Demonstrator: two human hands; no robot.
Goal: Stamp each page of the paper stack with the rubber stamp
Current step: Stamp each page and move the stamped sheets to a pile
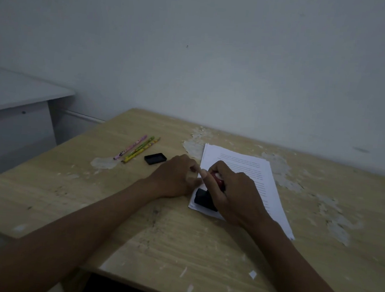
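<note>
Head view: right hand (234, 190) fingers curled gripping rubber stamp (208, 195) on paper stack (249, 171); left hand (175, 179) loosely curled, touching stack edge.

A plain office or study room: worn wooden desk (179, 237), pencils (136, 149), bare wall (217, 55)

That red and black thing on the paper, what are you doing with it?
A person is stamping pages. The right hand grips the red-handled rubber stamp with a black base, set down on the near left corner of the white printed paper stack. The left hand rests beside it at the stack's edge. A small black lid and three colourful pencils lie on the worn wooden desk.
</note>
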